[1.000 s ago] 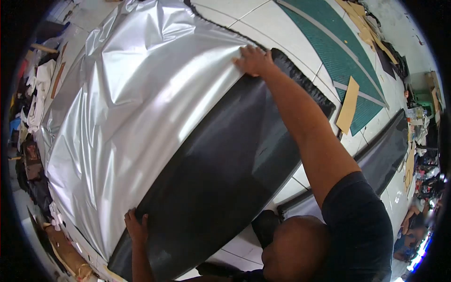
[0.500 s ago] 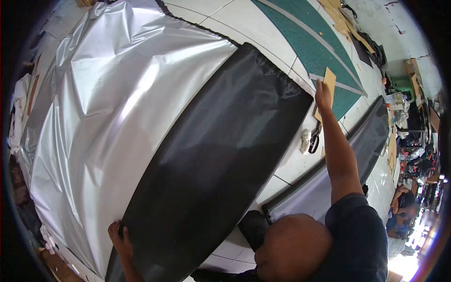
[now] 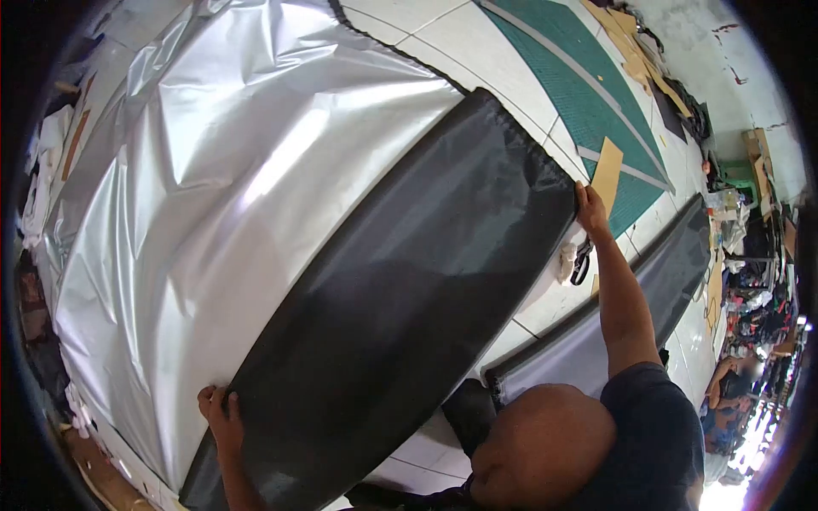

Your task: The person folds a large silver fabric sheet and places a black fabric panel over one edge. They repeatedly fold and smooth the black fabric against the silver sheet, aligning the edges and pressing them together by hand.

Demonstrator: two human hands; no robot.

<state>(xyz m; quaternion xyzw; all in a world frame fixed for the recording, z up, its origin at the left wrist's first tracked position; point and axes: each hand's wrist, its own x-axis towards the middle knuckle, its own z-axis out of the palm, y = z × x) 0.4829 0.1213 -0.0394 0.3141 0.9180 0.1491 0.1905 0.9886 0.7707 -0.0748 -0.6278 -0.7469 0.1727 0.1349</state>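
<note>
A large sheet of silver fabric lies spread on the floor, with a broad black fabric panel folded along its right side. The panel's far end has a gathered, ruffled edge. My left hand rests at the near part of the fold, its fingers apart across the silver and black surfaces. At the far right corner of the panel, my right hand has its fingers closed on the black edge. Just beyond that hand, a tan cardboard strip lies on a green mat.
A folded black-and-silver bundle lies to the right, near a white item with a black strap. Cardboard pieces line the far wall. Another person sits at the far right among cluttered goods. White floor tiles show between.
My right hand has let go of the cardboard strip and moved down onto the black panel's corner. The strip stays on the mat. My left hand remains by the fold.
</note>
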